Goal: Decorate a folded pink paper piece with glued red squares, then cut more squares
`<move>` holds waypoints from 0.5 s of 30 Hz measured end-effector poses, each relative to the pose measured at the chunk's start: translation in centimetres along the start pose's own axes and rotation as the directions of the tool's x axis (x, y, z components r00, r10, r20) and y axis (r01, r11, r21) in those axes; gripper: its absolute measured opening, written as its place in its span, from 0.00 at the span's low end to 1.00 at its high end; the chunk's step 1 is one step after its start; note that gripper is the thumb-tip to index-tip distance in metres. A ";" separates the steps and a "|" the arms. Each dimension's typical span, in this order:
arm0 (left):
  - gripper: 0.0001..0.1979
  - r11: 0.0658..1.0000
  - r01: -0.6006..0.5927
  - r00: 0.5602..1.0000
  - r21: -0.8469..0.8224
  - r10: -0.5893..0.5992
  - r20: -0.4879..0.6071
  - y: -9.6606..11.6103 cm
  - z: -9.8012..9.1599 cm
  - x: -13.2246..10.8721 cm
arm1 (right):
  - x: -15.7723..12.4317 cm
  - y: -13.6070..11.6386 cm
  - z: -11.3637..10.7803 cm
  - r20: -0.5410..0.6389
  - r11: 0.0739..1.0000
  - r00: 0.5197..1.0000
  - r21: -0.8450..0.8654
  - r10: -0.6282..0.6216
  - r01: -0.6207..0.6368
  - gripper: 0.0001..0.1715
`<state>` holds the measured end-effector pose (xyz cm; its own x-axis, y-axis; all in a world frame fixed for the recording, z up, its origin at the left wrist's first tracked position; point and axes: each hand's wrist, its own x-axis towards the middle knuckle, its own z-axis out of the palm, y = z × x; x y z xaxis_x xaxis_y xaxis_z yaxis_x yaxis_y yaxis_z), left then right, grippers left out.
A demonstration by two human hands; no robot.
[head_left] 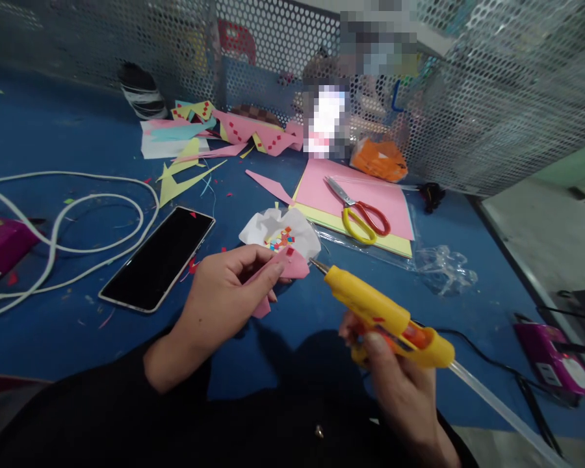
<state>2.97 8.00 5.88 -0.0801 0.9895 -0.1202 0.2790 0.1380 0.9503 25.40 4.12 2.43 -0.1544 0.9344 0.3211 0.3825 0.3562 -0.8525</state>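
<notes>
Between the thumb and fingers of my left hand [229, 286] is a folded piece of pink paper [296, 265] with a small red square on it. My right hand [394, 377] grips a yellow hot glue gun [370, 299] by its handle. The gun's metal nozzle points left, just short of the pink paper's edge. A clear glue stick [502, 406] sticks out of its back end. Right behind my left hand, a crumpled white paper [253, 229] holds small red, orange, yellow and blue bits.
Scissors [353, 211] lie on pink and yellow sheets [394, 224]. A smartphone [160, 260] and a white cable [53, 240] are at left. Paper glasses [258, 133] lean at the back by the perforated metal screen [273, 32]. A purple power strip [556, 357] is at right.
</notes>
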 end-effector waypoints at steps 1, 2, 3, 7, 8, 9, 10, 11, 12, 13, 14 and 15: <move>0.11 1.000 0.008 1.000 -0.002 -0.008 0.006 0.1 0.0 0.0 | 0.1 0.1 0.1 -0.013 0.998 0.999 0.046 0.034 -0.033 0.12; 0.11 1.000 0.011 1.000 0.000 -0.011 0.013 0.1 0.0 0.1 | 0.2 0.1 0.3 -0.022 0.994 0.998 0.095 0.062 -0.060 0.15; 0.12 1.000 0.008 1.000 0.005 -0.008 0.016 0.1 -0.1 0.1 | 0.4 0.1 0.4 -0.029 0.987 0.996 0.143 0.084 -0.079 0.17; 0.12 1.000 -0.013 0.999 0.014 0.012 0.038 0.1 -0.1 0.1 | 1.3 0.3 0.4 -0.145 0.965 0.979 0.242 0.142 -0.104 0.18; 0.13 1.000 -0.015 0.999 0.011 0.014 0.044 0.1 -0.1 0.1 | 1.6 0.5 0.0 -0.185 0.967 0.969 0.227 0.163 -0.120 0.18; 0.13 1.000 -0.017 0.999 0.006 0.017 0.047 0.1 0.0 0.0 | 1.8 0.9 -0.6 -0.219 0.972 0.958 0.187 0.184 -0.144 0.18; 0.13 1.000 -0.024 0.999 -0.003 0.024 0.041 0.1 0.0 0.0 | 2.1 1.4 -1.4 -0.248 0.979 0.950 0.124 0.190 -0.163 0.18; 0.13 0.999 -0.034 0.999 -0.016 0.035 0.029 0.1 0.1 -0.1 | 2.4 1.9 -2.4 -0.265 0.981 0.945 0.047 0.192 -0.186 0.19; 0.14 0.998 -0.047 0.999 -0.032 0.048 0.017 0.1 0.2 -0.2 | 2.7 2.5 -3.5 -0.280 0.978 0.946 -0.081 0.163 -0.193 0.20; 0.14 0.997 -0.057 0.998 -0.049 0.058 0.006 0.1 0.3 -0.2 | 3.1 3.1 -4.8 -0.295 0.942 0.946 -0.259 0.133 -0.213 0.23; 0.14 0.996 -0.065 0.998 -0.066 0.065 -0.002 0.0 0.3 -0.3 | 3.6 3.7 -6.2 -0.343 0.910 0.931 -0.334 0.125 -0.245 0.24; 0.13 0.995 -0.070 0.998 -0.078 0.070 -0.005 0.0 0.3 -0.4 | 4.1 4.3 -7.5 -0.378 0.880 0.917 -0.386 0.124 -0.278 0.23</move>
<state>3.27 7.64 5.85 -0.0656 0.9965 -0.0519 0.2089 0.0646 0.9758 33.27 9.50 3.21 0.2503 0.9047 0.3447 0.7308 0.0570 -0.6802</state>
